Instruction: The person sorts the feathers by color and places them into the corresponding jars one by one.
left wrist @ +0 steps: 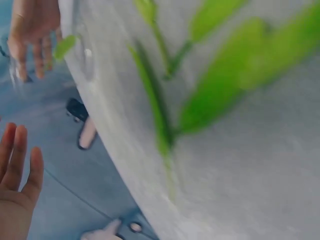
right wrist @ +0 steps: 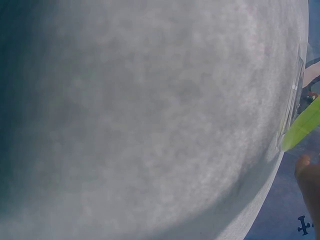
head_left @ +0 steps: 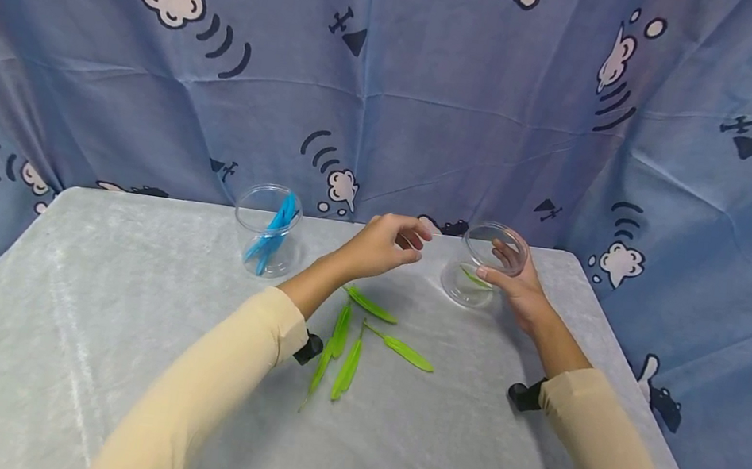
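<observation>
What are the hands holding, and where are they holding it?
The right hand holds the clear cup by its side, near the rim. The left hand holds nothing.

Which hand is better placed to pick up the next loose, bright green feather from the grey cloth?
Probably the person's left hand: it holds nothing and hovers near the slender, bright green feathers on the grey cloth. The right hand is busy holding the clear, round plastic cup.
</observation>
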The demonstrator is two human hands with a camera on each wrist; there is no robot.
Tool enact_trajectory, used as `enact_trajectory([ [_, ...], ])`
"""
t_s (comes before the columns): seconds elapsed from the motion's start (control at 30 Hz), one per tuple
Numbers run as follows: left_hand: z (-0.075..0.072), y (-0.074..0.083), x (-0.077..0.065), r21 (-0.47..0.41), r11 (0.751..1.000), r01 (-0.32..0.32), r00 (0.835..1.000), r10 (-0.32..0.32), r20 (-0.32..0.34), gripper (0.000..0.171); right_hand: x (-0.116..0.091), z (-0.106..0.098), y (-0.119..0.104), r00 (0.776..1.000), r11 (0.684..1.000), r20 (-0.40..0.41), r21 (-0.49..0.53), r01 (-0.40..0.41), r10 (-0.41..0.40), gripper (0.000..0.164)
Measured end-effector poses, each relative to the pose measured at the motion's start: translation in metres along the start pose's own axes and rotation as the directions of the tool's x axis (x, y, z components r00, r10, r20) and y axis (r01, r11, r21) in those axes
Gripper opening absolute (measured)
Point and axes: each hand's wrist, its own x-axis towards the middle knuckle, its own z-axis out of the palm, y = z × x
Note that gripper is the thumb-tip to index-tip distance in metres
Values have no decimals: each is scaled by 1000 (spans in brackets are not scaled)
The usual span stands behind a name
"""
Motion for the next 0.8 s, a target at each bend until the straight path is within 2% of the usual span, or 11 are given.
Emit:
enact_trajectory([
  [0.33, -20, -43, -30, 0, 990, 138, 990, -138, -15, 24, 0, -1, 1, 1000, 1000, -1, -1, 1, -1, 91],
  [0.8, -30, -71, -51, 48, 956, 288, 957, -290, 30, 31, 0, 0, 0, 1000, 1000, 1, -16, -10, 10, 93],
])
